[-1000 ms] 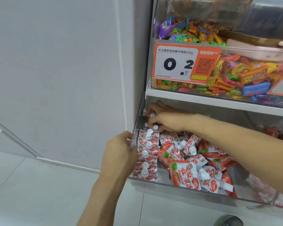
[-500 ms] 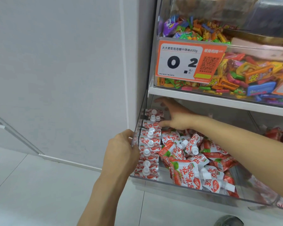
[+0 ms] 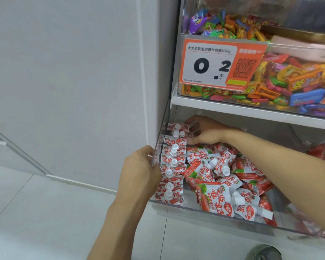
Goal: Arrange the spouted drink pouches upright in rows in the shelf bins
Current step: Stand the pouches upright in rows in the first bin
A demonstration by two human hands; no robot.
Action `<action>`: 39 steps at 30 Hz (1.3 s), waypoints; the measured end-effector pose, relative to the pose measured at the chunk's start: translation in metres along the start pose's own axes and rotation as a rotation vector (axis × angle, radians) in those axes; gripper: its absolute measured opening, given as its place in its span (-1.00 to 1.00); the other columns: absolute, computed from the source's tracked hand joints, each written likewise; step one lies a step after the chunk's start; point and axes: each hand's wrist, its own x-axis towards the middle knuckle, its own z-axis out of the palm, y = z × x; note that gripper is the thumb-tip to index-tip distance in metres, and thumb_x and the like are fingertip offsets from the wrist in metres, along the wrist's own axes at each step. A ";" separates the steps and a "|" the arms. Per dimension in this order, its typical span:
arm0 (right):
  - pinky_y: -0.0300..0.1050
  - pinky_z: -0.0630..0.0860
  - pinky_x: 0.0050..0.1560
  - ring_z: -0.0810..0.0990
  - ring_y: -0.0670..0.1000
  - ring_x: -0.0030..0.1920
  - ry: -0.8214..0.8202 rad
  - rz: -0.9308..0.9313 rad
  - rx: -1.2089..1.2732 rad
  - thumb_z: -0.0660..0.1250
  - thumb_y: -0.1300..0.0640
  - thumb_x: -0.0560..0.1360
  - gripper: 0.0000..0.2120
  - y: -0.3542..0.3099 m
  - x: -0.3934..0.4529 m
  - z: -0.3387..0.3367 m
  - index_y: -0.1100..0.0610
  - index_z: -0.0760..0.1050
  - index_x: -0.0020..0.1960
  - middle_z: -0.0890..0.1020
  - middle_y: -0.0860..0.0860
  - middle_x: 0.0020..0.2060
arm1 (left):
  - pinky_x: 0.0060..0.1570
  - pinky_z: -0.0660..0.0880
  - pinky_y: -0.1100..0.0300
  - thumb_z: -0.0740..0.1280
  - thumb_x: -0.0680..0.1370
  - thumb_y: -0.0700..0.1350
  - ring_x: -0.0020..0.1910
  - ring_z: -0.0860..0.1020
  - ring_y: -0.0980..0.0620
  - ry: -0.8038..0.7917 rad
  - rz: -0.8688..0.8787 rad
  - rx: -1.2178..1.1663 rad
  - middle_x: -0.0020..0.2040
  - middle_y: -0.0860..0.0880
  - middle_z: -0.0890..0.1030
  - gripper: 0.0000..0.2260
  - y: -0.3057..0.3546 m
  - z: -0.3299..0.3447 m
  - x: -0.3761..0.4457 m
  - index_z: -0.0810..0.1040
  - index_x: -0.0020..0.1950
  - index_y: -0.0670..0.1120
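A clear plastic bin point(image 3: 210, 216) on the lower shelf holds red-and-white spouted drink pouches. Along its left wall, a row of upright pouches point(image 3: 172, 166) runs front to back, white caps up. To the right lies a loose heap of pouches point(image 3: 225, 184), flat and tilted. My left hand point(image 3: 141, 171) grips the bin's left wall near the front, fingers curled over the edge. My right hand point(image 3: 206, 131) reaches to the back of the row, fingers spread, thumb and fingertips touching the rearmost pouches point(image 3: 178, 129).
The white shelf board point(image 3: 251, 111) hangs low over the bin's back. Above it, a clear bin of colourful wrapped candy point(image 3: 289, 77) carries an orange price tag point(image 3: 218, 66). A white wall point(image 3: 73, 81) and pale floor lie left. A shoe tip point(image 3: 263, 253) shows below.
My right hand has opened from a curled grip over the back pouches to spread fingers beside them. The left hand stays on the bin wall.
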 end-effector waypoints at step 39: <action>0.05 0.56 0.25 0.55 0.04 0.25 -0.255 0.242 0.806 0.47 -0.07 0.48 -0.52 -0.023 0.004 0.010 0.12 0.51 0.31 0.59 0.01 0.24 | -0.48 0.34 0.35 0.29 0.50 -0.25 -0.33 0.51 0.16 0.043 -0.011 0.051 -0.14 0.01 0.64 -0.83 0.001 0.006 0.002 0.49 -0.01 0.01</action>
